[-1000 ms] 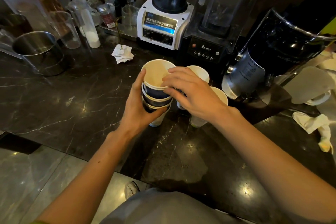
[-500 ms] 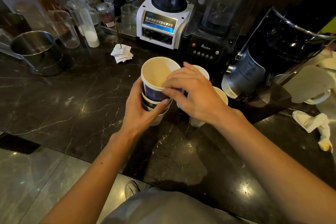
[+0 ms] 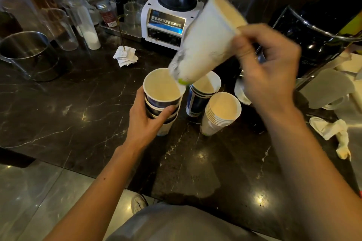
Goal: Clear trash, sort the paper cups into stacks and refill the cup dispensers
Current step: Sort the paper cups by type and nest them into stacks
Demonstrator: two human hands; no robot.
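Head view: the dark marble desk [image 3: 58, 115] had bare room at left and along its near edge. The left hand [image 3: 146, 123] wrapped a dark cup stack [image 3: 161, 101] standing on the desk. The right hand [image 3: 268, 68] pinched the rim of a tilted white cup [image 3: 203, 45] above it. Two more stacks [image 3: 219, 113] stood just right. A blender [image 3: 168, 19] and pot [image 3: 25, 53] crowded behind.

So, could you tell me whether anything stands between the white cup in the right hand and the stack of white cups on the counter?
Nothing visible does. The white cup hangs tilted in the right hand, above the counter. The white stack stands open-topped below it, beside the blue stack, and its mouth is clear.
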